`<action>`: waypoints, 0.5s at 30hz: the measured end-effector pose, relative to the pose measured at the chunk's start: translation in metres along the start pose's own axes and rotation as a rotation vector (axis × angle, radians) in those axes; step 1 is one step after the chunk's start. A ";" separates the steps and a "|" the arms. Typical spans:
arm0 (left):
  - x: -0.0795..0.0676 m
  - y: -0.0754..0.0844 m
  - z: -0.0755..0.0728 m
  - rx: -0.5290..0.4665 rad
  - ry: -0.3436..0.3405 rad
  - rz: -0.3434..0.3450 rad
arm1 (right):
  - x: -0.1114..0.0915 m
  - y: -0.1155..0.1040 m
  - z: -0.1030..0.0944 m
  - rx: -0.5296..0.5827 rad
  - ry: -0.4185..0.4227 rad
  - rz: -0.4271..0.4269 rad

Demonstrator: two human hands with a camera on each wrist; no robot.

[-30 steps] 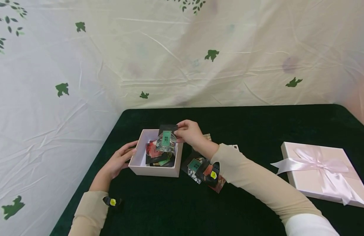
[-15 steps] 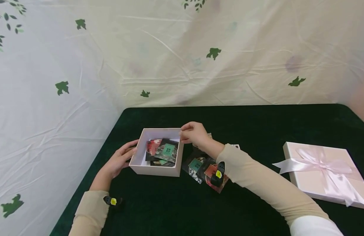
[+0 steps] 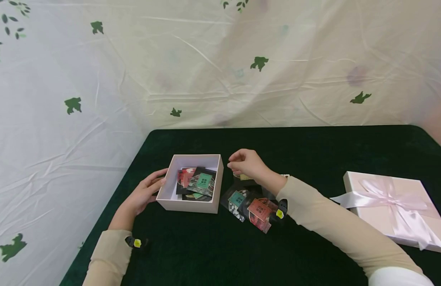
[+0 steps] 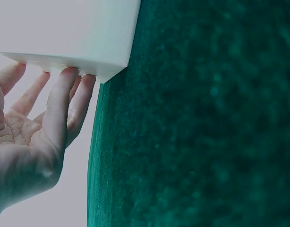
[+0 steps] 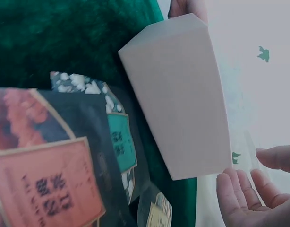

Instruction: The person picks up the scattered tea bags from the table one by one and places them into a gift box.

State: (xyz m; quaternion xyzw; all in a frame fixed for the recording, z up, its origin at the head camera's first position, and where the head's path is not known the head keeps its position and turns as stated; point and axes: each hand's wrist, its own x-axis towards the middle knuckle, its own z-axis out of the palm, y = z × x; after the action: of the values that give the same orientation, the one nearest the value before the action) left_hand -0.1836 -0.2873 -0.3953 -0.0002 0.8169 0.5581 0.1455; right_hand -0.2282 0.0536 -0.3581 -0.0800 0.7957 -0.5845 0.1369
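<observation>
As I follow the feed from my station, pale cloth [image 3: 195, 67] with green printed shapes hangs beyond both hands. Beneath them spreads a dark green table [image 3: 295, 151]. Well to the right of my right hand lies a flat pink lid [image 3: 378, 220], a satin bow [image 3: 388, 200] tied across it. Between my hands stands the open pink box [image 3: 193, 205].

My left hand [image 3: 145, 194] is spread with its fingers extended, the tips touching the box's left wall without closing round it. My right hand [image 3: 250, 163] hovers just beside the opposite wall; its wrist camera shows me a gap between thumb and softly bent fingers, with nothing held.

Inside the box, to the left of my right hand, a green-labelled packet [image 3: 203, 181] overlaps a red-labelled packet [image 3: 184, 178], and another packet [image 3: 197, 197] shows partly from underneath. Nearer me than that same hand, on the table, a loose red packet [image 3: 260, 209] overlaps a loose green packet [image 3: 237, 198]. A loose yellow packet [image 3: 244, 179] lies just below the fingers, partly covered from my view. Smallest are the dark wristbands [image 3: 134, 242], each with a yellow mark.
</observation>
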 end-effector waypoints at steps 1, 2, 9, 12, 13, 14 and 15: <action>0.000 0.000 0.000 0.001 0.000 -0.001 | -0.002 0.001 -0.002 -0.006 -0.004 0.000; 0.000 0.000 0.001 0.002 0.001 -0.002 | -0.004 0.003 -0.004 -0.013 -0.010 -0.004; 0.000 0.000 0.000 0.012 0.003 -0.010 | -0.018 0.008 -0.015 -0.110 -0.032 -0.030; 0.000 -0.001 0.000 0.015 0.011 -0.009 | -0.019 0.010 -0.016 -0.154 -0.028 -0.039; 0.000 -0.001 0.000 0.013 0.013 -0.008 | -0.020 0.010 -0.017 -0.170 -0.026 -0.042; 0.000 -0.002 0.000 0.012 0.011 -0.007 | -0.021 0.011 -0.017 -0.186 -0.024 -0.039; 0.000 -0.001 0.000 0.011 0.009 -0.007 | -0.022 0.012 -0.018 -0.203 -0.024 -0.034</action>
State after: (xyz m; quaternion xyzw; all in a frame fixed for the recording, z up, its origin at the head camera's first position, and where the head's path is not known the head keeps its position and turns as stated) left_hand -0.1834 -0.2876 -0.3966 -0.0048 0.8207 0.5529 0.1437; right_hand -0.2121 0.0801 -0.3616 -0.1139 0.8478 -0.5020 0.1277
